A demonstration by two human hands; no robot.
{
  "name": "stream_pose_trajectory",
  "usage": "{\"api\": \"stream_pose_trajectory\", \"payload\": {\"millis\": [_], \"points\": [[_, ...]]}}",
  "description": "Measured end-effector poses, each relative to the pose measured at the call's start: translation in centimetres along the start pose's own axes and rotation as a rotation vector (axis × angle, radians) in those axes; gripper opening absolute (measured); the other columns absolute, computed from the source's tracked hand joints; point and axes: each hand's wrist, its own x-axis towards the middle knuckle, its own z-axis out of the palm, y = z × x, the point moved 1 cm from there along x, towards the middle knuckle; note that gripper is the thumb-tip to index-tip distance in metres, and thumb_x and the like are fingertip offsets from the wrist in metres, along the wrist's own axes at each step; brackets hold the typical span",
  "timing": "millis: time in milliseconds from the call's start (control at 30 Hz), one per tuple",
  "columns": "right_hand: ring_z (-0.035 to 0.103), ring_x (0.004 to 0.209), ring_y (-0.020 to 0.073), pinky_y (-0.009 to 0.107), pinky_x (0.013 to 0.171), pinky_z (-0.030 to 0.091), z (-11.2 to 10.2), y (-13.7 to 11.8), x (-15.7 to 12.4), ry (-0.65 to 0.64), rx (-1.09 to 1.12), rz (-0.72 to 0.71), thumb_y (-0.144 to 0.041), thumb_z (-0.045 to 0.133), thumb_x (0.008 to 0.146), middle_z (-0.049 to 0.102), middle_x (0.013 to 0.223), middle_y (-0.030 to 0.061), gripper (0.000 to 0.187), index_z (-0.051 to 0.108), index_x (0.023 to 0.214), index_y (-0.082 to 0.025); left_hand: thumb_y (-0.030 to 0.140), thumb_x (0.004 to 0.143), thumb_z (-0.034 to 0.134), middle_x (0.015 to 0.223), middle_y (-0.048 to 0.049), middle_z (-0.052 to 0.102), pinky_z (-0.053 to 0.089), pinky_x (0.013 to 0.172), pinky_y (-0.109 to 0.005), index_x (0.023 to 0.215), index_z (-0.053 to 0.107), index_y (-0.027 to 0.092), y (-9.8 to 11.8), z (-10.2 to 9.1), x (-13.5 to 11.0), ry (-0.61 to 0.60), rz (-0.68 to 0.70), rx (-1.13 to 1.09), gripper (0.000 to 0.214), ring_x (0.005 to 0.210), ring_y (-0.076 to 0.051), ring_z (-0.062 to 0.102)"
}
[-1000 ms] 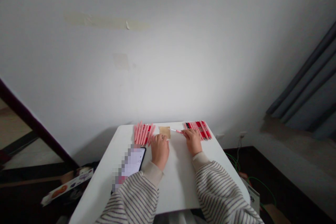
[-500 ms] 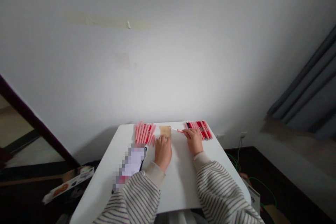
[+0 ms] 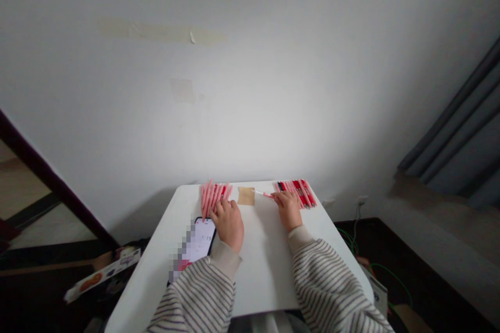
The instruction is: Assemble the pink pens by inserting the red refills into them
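My right hand [image 3: 288, 210] rests on the white table [image 3: 265, 270] and pinches a pink pen [image 3: 264, 194] whose white tip points left toward a small tan paper square [image 3: 246, 195]. Just right of that hand lies a row of pink and red pens [image 3: 299, 191]. My left hand [image 3: 228, 223] sits at the near end of another pile of pink pens [image 3: 213, 196], fingers curled onto them. What those fingers grip, if anything, is hidden. A phone [image 3: 197, 243] with a lit screen lies left of that hand.
The table stands against a white wall [image 3: 234, 88]. A printed box [image 3: 102, 276] lies on the dark floor at the left. Grey curtains [image 3: 461, 140] hang at the right, with green cables [image 3: 351, 250] on the floor below.
My left hand has moved left from beside the tan paper square to the near end of the left pen pile. My right hand and its pen have stayed in place.
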Motion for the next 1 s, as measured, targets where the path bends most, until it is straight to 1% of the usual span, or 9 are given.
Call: {"api": "stream_pose_trajectory", "payload": {"millis": [100,233,567,700,833,1000], "points": [[0.049,0.094,0.0206,0.034,0.086,0.028,-0.1,-0.1,0.0,-0.001,-0.004,0.001,-0.030,0.046,0.093,0.067,0.096,0.0042,0.026,0.071,0.099,-0.027,0.013,0.088,0.029,0.099,-0.0150,0.058,0.034,0.095,-0.051,0.097,0.066,0.011,-0.1,0.2,0.2,0.020,-0.034,0.054,0.038,0.101,-0.028,0.048],[0.049,0.094,0.0206,0.033,0.084,0.029,-0.3,-0.3,0.0,-0.008,-0.004,-0.006,-0.031,0.046,0.093,0.066,0.096,0.0046,0.027,0.072,0.098,-0.028,0.015,0.088,0.030,0.097,-0.0135,0.059,0.031,0.099,-0.054,0.096,0.066,0.012,-0.3,0.7,0.4,0.049,-0.051,0.085,0.037,0.101,-0.028,0.048],[0.050,0.096,0.0212,0.034,0.086,0.028,-0.3,-0.4,-0.1,-0.014,-0.003,0.004,-0.031,0.046,0.092,0.067,0.096,0.0047,0.027,0.072,0.098,-0.028,0.025,0.089,0.037,0.101,-0.0143,0.058,0.033,0.097,-0.052,0.095,0.066,0.013,-0.4,1.4,0.6,0.022,-0.061,0.020,0.033,0.106,-0.029,0.046],[0.050,0.097,0.0216,0.034,0.084,0.029,-0.4,-0.6,-0.1,-0.018,0.004,0.016,-0.030,0.046,0.091,0.067,0.096,0.0044,0.027,0.072,0.098,-0.028,0.030,0.089,0.039,0.103,-0.0122,0.058,0.033,0.095,-0.050,0.095,0.065,0.017,-0.4,1.3,0.9,0.025,-0.041,-0.048,0.030,0.107,-0.029,0.045],[0.049,0.096,0.0214,0.033,0.083,0.029,-0.6,-0.8,-0.2,-0.022,0.001,0.024,-0.029,0.047,0.091,0.066,0.096,0.0042,0.026,0.072,0.098,-0.029,0.035,0.090,0.039,0.105,-0.0101,0.060,0.035,0.090,-0.045,0.095,0.065,0.022,-0.3,1.0,1.1,0.014,0.000,-0.179,0.029,0.102,-0.027,0.048],[0.048,0.097,0.0215,0.034,0.084,0.029,-0.9,-1.0,-0.2,-0.044,0.020,0.024,-0.028,0.049,0.091,0.066,0.095,0.0040,0.024,0.072,0.099,-0.029,0.037,0.091,0.038,0.105,-0.0085,0.062,0.035,0.086,-0.040,0.095,0.065,0.024,0.1,0.9,1.1,0.005,0.039,-0.306,0.030,0.101,-0.025,0.049]]}}
